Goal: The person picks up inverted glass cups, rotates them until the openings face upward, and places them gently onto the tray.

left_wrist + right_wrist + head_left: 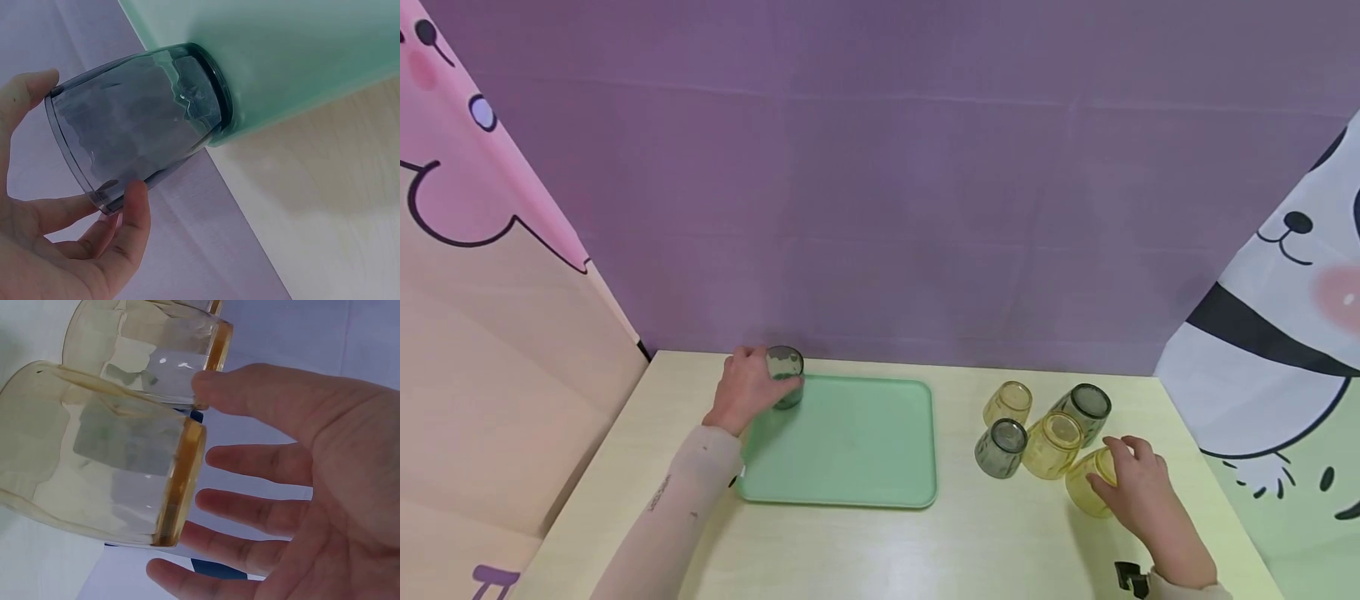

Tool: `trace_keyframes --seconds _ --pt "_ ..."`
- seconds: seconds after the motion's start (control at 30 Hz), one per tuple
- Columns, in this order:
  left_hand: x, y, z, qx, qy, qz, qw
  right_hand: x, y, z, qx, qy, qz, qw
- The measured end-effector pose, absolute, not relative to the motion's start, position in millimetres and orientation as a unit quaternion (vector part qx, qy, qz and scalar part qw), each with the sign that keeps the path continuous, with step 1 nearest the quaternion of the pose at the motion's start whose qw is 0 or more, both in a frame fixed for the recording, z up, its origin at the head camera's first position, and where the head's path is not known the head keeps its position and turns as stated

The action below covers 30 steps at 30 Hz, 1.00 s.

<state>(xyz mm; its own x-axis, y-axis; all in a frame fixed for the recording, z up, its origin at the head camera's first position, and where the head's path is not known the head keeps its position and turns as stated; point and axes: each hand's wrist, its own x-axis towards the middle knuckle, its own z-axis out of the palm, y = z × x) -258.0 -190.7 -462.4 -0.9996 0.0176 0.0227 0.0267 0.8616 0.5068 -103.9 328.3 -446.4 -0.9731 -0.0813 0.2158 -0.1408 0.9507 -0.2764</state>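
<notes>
My left hand (747, 390) holds a smoky grey drinking glass (785, 383) near its rim, thumb on one side and fingers on the other. That glass stands upright, its thick base at the back left corner of a green tray (850, 446), as the left wrist view shows. Over at the right, my right hand (1138, 487) is spread around the upper end of an upside-down yellow glass (1084, 493). Its fingers look extended and loose in the right wrist view, beside the amber base of the yellow glass (94, 450); whether they touch it I cannot tell.
Beside the right hand cluster more upside-down glasses: a yellow one (1052, 450), a small yellow one (1007, 404), a small grey one (1000, 450) and a larger grey one (1084, 407). A purple curtain (880, 208) hangs behind the pale table (865, 550).
</notes>
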Motion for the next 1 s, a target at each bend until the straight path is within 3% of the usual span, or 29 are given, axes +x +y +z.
trace_keyframes --seconds 0.23,0.5,1.0 --pt "-260 -190 -461 -0.013 -0.964 -0.266 0.014 -107 332 -450 0.066 -0.982 0.14 0.108" --pt "-259 -191 -460 -0.011 -0.964 -0.264 0.009 -114 336 -455 0.058 -0.986 0.139 0.077" --pt "-257 -191 -461 -0.005 -0.965 -0.262 -0.003 -113 334 -453 0.086 -0.985 0.114 0.102"
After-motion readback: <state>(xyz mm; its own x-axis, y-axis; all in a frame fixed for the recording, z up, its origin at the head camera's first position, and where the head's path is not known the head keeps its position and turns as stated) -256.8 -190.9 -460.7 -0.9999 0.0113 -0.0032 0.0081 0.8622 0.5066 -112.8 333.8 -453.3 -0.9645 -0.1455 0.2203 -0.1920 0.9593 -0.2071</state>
